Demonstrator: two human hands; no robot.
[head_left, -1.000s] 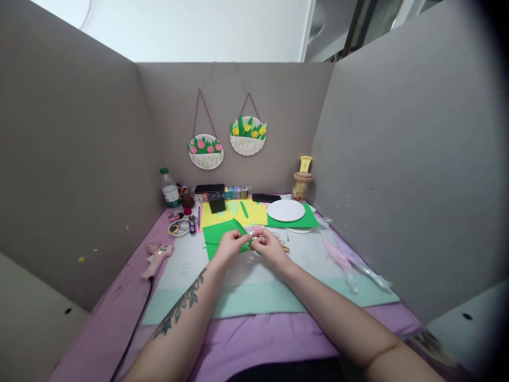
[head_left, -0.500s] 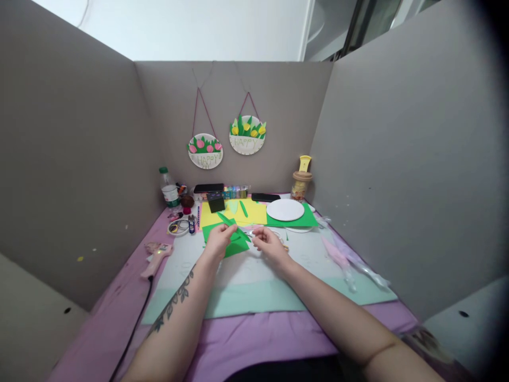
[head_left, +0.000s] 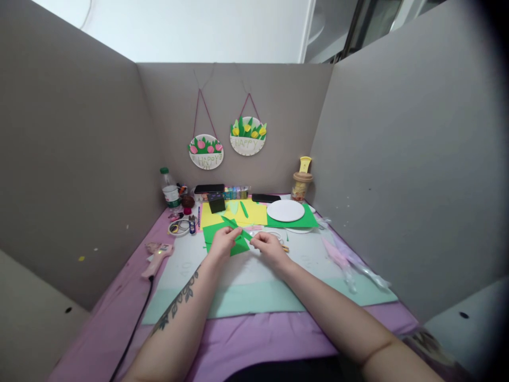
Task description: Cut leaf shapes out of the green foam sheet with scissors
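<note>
Left hand (head_left: 225, 241) and green strip (head_left: 246, 234) shifted slightly nearer and to the right; right fingertips (head_left: 253, 241) now on the strip's end

Places taken from the yellow sheet (head_left: 254, 212). Nearest: purple cloth (head_left: 270, 339), well in front of the sheet. On it, between cloth edge and sheet, a pale mat (head_left: 254, 300) with a teal near border. Black cord (head_left: 133, 329) runs in at near left of the sheet, up to a pink glue gun (head_left: 159, 260) lying on the cloth.

Strip is just in front of the sheet, above the mat, slanting down to the right. Left thumb and fingers clamped on its middle. Right hand (head_left: 269, 248): thumb and finger pinched together on the strip's lower right end.

Under the left hand, a green sheet (head_left: 212, 233), close in front of the yellow one. Gold loop (head_left: 285, 248), partly hidden by the right hand, front right of the sheet. Pink plastic wrap (head_left: 336, 253) farther right.

White ring (head_left: 178, 227) and small blue bottle (head_left: 192, 225) left of the sheet. White plate (head_left: 285, 210) at its right, on a second green sheet (head_left: 311, 218). Green leaf (head_left: 244, 210) and black box (head_left: 217, 204) lie on the sheet itself.

Beyond it: clear bottle (head_left: 170, 193) back left, lidded cup (head_left: 301, 188) back right, black case (head_left: 266, 198) just behind. Farthest, above the sheet on a grey wall (head_left: 278, 122): two hanging plates (head_left: 248, 150) with paper flowers, both lettered HAPPY.
</note>
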